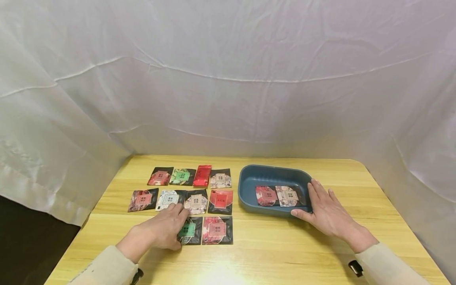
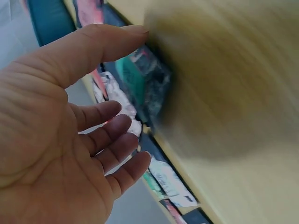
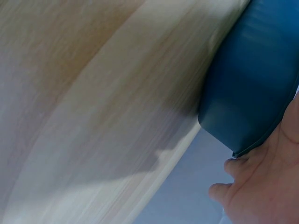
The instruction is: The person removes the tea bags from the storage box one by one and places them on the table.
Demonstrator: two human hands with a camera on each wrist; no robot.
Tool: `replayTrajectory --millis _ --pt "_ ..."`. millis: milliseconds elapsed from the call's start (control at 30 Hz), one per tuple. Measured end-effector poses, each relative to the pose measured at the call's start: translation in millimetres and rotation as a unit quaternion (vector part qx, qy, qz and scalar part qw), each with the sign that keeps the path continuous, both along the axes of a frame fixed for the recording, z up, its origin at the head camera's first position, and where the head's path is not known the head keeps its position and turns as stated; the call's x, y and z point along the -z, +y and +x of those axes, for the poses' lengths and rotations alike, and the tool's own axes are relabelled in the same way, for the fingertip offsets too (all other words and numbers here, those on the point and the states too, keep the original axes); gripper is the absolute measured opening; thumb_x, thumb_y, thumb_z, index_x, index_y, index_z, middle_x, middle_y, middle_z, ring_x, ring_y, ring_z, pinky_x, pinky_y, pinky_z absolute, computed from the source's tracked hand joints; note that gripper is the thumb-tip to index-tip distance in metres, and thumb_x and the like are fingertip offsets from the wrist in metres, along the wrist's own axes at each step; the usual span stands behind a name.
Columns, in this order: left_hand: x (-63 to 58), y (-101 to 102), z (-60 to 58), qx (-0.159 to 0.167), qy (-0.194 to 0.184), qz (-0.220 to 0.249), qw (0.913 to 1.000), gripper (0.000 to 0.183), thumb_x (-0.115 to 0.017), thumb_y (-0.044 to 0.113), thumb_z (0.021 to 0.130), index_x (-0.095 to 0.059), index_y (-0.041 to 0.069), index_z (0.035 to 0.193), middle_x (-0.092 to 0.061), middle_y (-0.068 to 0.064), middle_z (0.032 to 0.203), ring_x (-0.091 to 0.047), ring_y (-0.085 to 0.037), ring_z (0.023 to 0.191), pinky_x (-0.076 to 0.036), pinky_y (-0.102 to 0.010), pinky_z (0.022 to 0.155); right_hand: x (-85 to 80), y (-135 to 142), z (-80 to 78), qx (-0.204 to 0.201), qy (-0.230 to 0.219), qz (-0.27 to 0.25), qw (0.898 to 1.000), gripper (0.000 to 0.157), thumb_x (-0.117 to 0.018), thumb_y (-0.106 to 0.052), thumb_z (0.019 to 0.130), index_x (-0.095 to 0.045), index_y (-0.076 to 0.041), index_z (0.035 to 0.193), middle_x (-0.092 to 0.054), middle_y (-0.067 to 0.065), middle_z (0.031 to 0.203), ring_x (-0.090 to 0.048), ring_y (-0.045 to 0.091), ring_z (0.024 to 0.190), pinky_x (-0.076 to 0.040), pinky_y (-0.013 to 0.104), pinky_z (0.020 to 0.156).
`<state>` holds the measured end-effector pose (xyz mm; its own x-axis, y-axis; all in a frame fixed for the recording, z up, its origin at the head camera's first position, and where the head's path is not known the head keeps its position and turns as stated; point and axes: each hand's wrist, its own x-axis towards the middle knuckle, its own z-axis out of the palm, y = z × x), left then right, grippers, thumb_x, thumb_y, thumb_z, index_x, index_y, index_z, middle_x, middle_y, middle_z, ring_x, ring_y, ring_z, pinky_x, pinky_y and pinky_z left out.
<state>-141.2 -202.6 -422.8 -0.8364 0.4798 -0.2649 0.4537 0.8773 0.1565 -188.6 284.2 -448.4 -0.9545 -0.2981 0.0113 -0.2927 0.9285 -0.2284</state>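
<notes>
My left hand hovers over the left edge of a black sachet with a green label. In the left wrist view its thumb and loosely bent fingers are spread apart, with nothing pinched between them. A pink-and-black sachet lies just right of the green-labelled one. My right hand rests against the right end of a blue plastic bin, its fingers fairly straight along the rim. Inside the bin lie a red-labelled sachet and a beige-labelled sachet, side by side.
Two more rows of sachets lie beyond my left hand, among them a plain red one at the back and a red-and-black one near the bin. White cloth hangs behind the wooden table.
</notes>
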Motion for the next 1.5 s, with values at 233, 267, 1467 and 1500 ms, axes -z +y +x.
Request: replayTrajectory --millis 233,267,1467,1500 --pt "-14.1 19.4 -10.9 0.038 0.069 0.029 0.9965 0.07 -0.089 0.029 0.082 -0.059 -0.001 0.137 -0.062 -0.013 0.125 -0.056 -0.028 0.114 -0.053 -0.048 0.105 -1.2 -0.2 0.5 0.0 -0.001 0.001 1.0 0.121 -0.056 -0.078 0.094 -0.02 0.017 0.16 -0.013 0.035 0.17 -0.02 0.055 0.155 -0.015 0.075 0.123" --pt "-15.9 24.6 -13.8 0.042 0.083 0.034 0.995 0.066 -0.087 0.028 0.084 -0.06 -0.001 0.137 -0.063 -0.013 0.124 -0.057 -0.027 0.113 -0.053 -0.047 0.104 -1.4 -0.3 0.5 -0.001 -0.001 0.0 1.0 0.121 -0.056 -0.078 0.094 -0.02 0.017 0.16 -0.013 0.035 0.17 -0.02 0.055 0.155 -0.015 0.075 0.123" --pt "-9.8 226.6 -121.2 0.072 0.072 -0.031 0.9944 0.031 -0.078 0.05 0.093 -0.071 0.022 0.104 -0.065 -0.001 0.124 -0.059 -0.023 0.119 -0.055 -0.037 0.101 1.4 -1.8 1.4 0.001 0.011 -0.002 1.0 0.12 -0.057 -0.077 0.094 -0.022 0.018 0.159 -0.017 0.037 0.168 -0.024 0.055 0.154 -0.017 0.074 0.123" --pt "-7.7 229.0 -120.8 0.069 0.07 -0.035 0.9946 0.033 -0.078 0.05 0.093 -0.071 0.022 0.108 -0.064 -0.002 0.127 -0.059 -0.023 0.122 -0.055 -0.037 0.102 1.8 -2.1 1.7 0.001 0.011 -0.003 1.0 0.12 -0.057 -0.077 0.094 -0.022 0.018 0.159 -0.017 0.037 0.168 -0.024 0.055 0.154 -0.017 0.074 0.123"
